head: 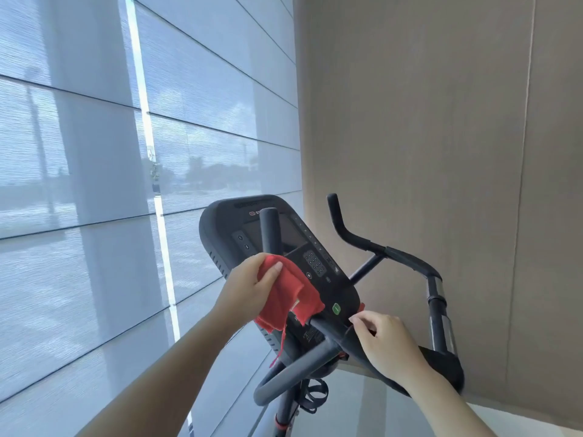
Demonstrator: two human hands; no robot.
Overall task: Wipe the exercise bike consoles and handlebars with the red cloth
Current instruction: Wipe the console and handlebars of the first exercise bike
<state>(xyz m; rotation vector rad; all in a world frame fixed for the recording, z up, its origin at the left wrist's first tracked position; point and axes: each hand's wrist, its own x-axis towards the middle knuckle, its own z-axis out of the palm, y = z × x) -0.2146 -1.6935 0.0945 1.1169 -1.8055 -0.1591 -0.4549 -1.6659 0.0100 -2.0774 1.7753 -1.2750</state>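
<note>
On the console (pixel 222 230), red cloth (pixel 291 299), long axis down-right, left hand (pixel 246 288) gripping

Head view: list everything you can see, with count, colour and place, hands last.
console: one, black, centre, screen facing the person.
green button: one, green, console's lower edge.
keypad: one, dark grey, console's middle.
handlebars: one set, black and grey, around the console, reaching right.
red cloth: one, red, draped on the console's lower left.
blinds: several, pale grey, left, over windows.
wall: one, beige, right.
left hand: one, grips the red cloth.
right hand: one, fingers curled at the console's lower edge; grasp unclear.
</note>
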